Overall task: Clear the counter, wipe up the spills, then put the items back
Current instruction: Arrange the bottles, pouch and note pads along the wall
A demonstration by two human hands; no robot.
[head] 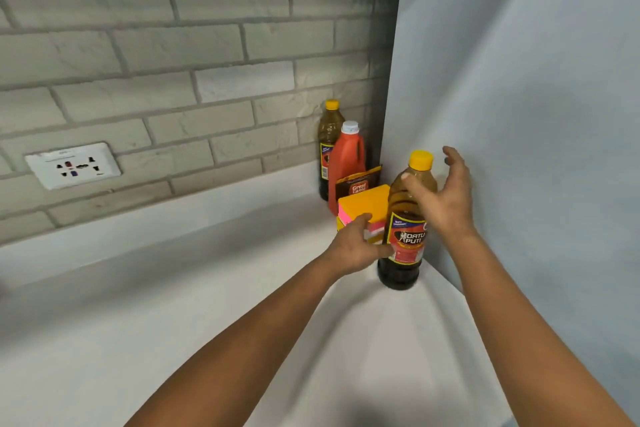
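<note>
At the centre right of the frame a dark sauce bottle with a yellow cap [407,218] is seen standing upright on the white tabletop [173,288], close against the pale side wall [536,114]. The left hand [356,246] is placed low at the bottle's label — thumb and fingers appear curled round its lower body, though the far side of the grip is hidden. The right hand [446,198] is held beside the bottle's shoulder with its fingers spread and relaxed; nothing is clasped by it, and whether a fingertip touches the glass cannot be told.

Behind, in the corner, a yellow and pink box [362,208], a brown sachet [360,184], a red jug with a white cap [346,159] and a second yellow-capped bottle [327,146] are grouped tightly together against the brick wall [156,45]. A white socket plate [72,165] is set at the left.

No spill and no cloth are visible on the tabletop, and the goods stand neatly gathered — so the work is judged to be late, with the items being set back; it could equally be the first clearing, which cannot be settled here
</note>
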